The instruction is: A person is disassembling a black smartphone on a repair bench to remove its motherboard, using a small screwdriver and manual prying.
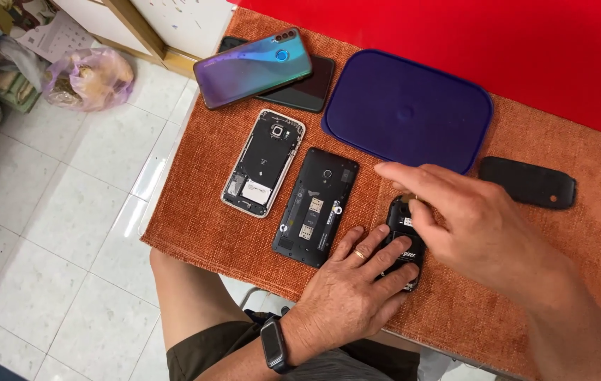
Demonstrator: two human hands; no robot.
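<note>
So the biggest thing here is the orange cloth (pixel 201 212) covering your counter, with a red sheet (pixel 526 49) lying across its far side. Next down is the dark blue lid (pixel 406 109), flat on the cloth, then the shiny blue-green phone (pixel 252 67) stacked on a dark phone (pixel 311 92) at the far left corner. In front of those sit a phone with its back off (pixel 263 162) showing a silver frame, and beside it a black opened phone (pixel 316 204) with its card slots showing. A black back cover (pixel 527 182) lies off on the right, well apart from the rest. Your left hand (pixel 350 289) is spread flat, fingers pressing down on the small black phone (pixel 405 236) near the front edge of the cloth, and there's a black watch (pixel 273 343) on that wrist. Your right hand (pixel 470 219) is over the top end of that same small phone, forefinger pointing out straight, thumb and the other fingers curled down at it, though I can't tell if they're actually pinching anything.
</note>
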